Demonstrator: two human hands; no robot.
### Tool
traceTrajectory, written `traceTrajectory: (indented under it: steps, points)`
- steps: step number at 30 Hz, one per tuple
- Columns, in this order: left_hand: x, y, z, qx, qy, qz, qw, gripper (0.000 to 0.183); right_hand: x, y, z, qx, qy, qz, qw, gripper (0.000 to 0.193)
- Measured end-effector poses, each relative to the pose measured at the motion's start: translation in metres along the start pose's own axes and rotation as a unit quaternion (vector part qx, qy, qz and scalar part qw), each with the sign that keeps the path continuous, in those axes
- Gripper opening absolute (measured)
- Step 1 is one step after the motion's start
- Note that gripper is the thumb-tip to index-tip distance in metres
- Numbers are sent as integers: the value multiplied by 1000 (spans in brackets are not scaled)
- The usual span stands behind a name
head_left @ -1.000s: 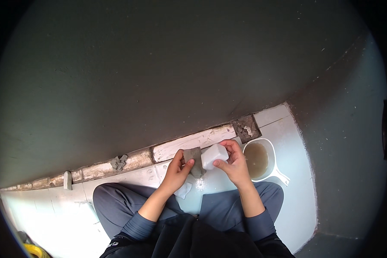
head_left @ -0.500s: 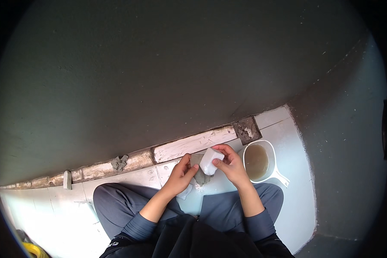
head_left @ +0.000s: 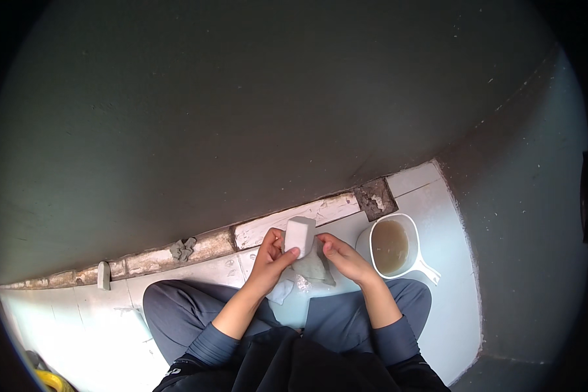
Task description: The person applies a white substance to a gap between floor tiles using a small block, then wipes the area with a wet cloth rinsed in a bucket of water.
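Observation:
My left hand [head_left: 266,264] is closed round a small white block [head_left: 300,236], thumb on its near lower edge, and holds it up in front of my lap. Just below and behind the block hangs a damp-looking grey-green cloth [head_left: 315,268]. My right hand [head_left: 347,262] pinches this cloth at its upper right, close to the block's side. Part of the cloth is hidden behind the block and the left fingers. Under my left wrist a pale blue cloth or bag [head_left: 280,291] lies on the white tiles.
A white dipper [head_left: 414,261] of murky brown water stands right of my right hand. Along the dark wall [head_left: 242,130] runs a rough strip with a long white piece [head_left: 297,220], a dark recess [head_left: 375,198], a crumpled grey rag [head_left: 183,249] and another pale block [head_left: 103,276]. Something yellow [head_left: 52,381] is lower left.
The white block has passed from my right hand to my left and now stands more upright. The cloth has shifted right, into my right fingers.

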State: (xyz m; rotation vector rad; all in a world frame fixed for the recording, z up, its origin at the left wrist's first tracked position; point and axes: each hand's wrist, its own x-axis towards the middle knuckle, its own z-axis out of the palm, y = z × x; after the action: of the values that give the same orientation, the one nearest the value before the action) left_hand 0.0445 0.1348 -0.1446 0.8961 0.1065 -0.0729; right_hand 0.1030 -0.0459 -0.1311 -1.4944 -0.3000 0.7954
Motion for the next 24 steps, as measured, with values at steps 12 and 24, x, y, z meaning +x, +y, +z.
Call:
traceTrajectory:
  steps: [12, 24]
  points:
    - [3, -4, -9, 334, 99, 82, 934, 28, -3, -6, 3, -172, 84, 14, 981, 31]
    - [-4, -6, 9, 508, 70, 190, 837, 34, 0, -1, 36, 197, 134, 27, 971, 30]
